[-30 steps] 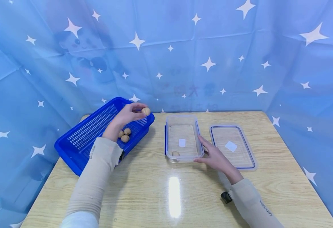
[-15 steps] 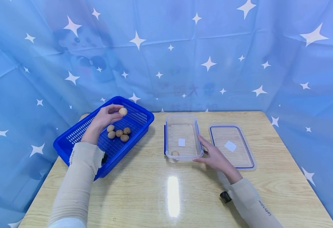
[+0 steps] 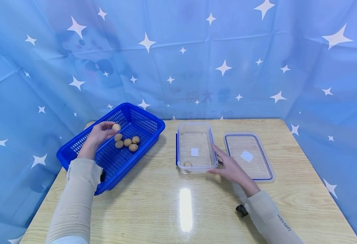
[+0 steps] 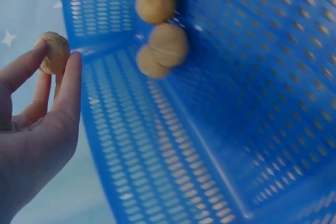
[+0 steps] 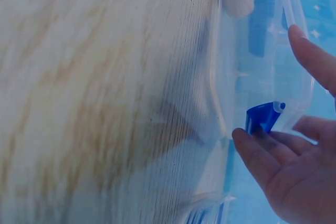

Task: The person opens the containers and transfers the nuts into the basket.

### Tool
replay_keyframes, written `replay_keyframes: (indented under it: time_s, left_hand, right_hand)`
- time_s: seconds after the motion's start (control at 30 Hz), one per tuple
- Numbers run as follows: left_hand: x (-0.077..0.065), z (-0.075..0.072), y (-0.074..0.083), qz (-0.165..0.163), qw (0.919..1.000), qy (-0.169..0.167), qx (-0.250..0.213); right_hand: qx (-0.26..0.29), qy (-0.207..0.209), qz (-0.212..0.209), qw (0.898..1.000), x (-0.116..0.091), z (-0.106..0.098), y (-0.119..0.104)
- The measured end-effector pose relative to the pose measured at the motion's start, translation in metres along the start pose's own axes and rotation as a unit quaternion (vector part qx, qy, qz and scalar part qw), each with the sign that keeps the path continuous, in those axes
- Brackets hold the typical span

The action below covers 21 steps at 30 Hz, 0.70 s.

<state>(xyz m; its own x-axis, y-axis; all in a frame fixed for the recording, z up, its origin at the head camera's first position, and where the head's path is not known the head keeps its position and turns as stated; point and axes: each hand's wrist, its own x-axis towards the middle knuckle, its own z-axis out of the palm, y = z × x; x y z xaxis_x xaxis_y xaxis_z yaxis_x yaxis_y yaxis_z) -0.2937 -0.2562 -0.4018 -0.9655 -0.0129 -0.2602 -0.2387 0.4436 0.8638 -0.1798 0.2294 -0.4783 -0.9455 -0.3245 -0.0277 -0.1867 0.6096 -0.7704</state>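
My left hand (image 3: 98,135) pinches a walnut (image 3: 116,127) between thumb and fingertips, above the blue plastic basket (image 3: 111,164). In the left wrist view the same walnut (image 4: 54,53) shows beyond the basket's rim. Several loose walnuts (image 3: 133,147) lie clustered on the basket floor. My right hand (image 3: 231,166) holds the near right corner of a clear plastic food container (image 3: 196,140), thumb at the front and fingers along the side. One walnut (image 3: 187,164) sits inside that container, near its front left corner. A blue side clip (image 5: 262,116) shows by the right fingers.
To the container's right a clear lid with a blue seal (image 3: 240,144) lies flat on the wooden table (image 3: 154,203). A blue star-patterned cloth (image 3: 178,61) hangs behind and around the table.
My left hand has moved left and lower over the basket, still pinching the walnut. More walnuts in the basket have come into view. The right hand and container stay put.
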Motion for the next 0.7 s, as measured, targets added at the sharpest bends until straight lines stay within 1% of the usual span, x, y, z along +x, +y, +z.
replay_keyframes:
  time_s: [0.13,0.27,0.4,0.5,0.7]
  left_hand:
    - [0.002,-0.004,-0.014,-0.018,0.9997,0.012,-0.006]
    - [0.004,-0.007,-0.023,-0.033,0.9991,0.023,-0.01]
    - [0.008,-0.007,-0.027,-0.036,0.9985,0.041,-0.009]
    - [0.01,-0.007,-0.029,-0.041,0.998,0.048,-0.006]
    - [0.012,-0.006,-0.033,-0.064,0.9967,0.049,0.01]
  right_hand:
    - [-0.001,-0.001,0.001,1.0,0.0,0.0,0.0]
    - [-0.005,-0.002,0.003,1.0,0.0,0.0,-0.001]
    - [-0.005,-0.001,0.003,1.0,0.0,0.0,-0.002]
    - [-0.001,-0.001,0.002,1.0,0.0,0.0,-0.002]
    - [-0.003,-0.001,0.002,1.0,0.0,0.0,-0.002]
